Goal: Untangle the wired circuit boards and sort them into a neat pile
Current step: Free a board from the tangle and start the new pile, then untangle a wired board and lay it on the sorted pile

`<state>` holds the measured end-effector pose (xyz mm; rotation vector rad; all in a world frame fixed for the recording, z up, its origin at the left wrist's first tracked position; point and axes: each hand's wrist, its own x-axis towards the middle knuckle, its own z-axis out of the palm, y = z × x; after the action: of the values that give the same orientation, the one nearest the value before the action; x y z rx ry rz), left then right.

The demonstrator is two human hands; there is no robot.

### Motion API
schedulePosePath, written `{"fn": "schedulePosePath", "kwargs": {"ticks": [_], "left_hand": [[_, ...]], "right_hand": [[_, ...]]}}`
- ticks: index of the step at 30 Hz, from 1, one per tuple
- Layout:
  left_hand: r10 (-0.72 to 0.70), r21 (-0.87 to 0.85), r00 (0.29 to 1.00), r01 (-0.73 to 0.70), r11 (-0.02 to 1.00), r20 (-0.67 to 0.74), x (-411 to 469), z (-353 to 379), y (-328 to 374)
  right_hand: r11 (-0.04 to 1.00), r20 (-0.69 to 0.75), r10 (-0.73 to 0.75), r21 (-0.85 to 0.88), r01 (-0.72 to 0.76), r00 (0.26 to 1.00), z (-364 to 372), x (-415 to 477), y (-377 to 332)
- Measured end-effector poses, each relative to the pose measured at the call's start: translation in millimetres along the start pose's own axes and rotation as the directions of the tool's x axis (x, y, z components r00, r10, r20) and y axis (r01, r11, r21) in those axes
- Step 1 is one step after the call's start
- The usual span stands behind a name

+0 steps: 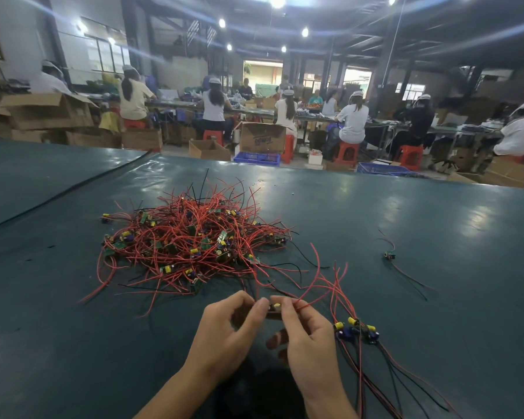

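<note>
A tangled heap of small circuit boards with red and black wires point(191, 240) lies on the dark green table point(73, 343), just beyond my hands. My left hand point(224, 331) and my right hand point(303, 334) meet in front of it and together pinch one small board with a yellow part point(275, 306). Its red wires run up and to the right from my right fingers. To the right of my right hand, three sorted boards point(357, 329) lie side by side with their wires trailing toward me.
A single wired board point(389, 255) lies alone at the right of the table. A black seam line point(73, 186) crosses the table's far left. Beyond the far edge, people sit on red stools among cardboard boxes and blue crates.
</note>
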<state>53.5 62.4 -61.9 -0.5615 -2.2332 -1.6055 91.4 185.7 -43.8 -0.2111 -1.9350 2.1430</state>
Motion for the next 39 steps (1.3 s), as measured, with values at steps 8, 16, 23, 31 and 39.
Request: {"fn": "schedulePosePath", "kwargs": {"ticks": [8,16,23,31,39], "left_hand": [[-0.092,-0.077,0.994,0.087,0.993,-0.059,5,3,-7],[-0.288,-0.333,0.956,0.253,0.909,-0.061,11,-1,1],[-0.445,-0.28,0.859,0.506,0.816,0.255,5,0,-1],[-0.345,-0.391,0.876,0.463,0.796,0.336,7,1,7],[-0.25,-0.36,0.925,0.346,0.866,0.287,10,6,8]], "right_hand": [[0.997,0.009,0.052,-0.059,-0.051,0.999,1,-1,-1],[0.993,-0.081,0.103,0.065,-0.098,0.991,-3,4,-3],[0.999,0.054,0.029,0.031,-0.031,0.998,-2,1,-6],[0.992,0.094,-0.114,-0.041,0.118,0.989,-6,2,-5],[0.996,-0.038,-0.09,0.0,0.09,0.995,-8,8,2]]}}
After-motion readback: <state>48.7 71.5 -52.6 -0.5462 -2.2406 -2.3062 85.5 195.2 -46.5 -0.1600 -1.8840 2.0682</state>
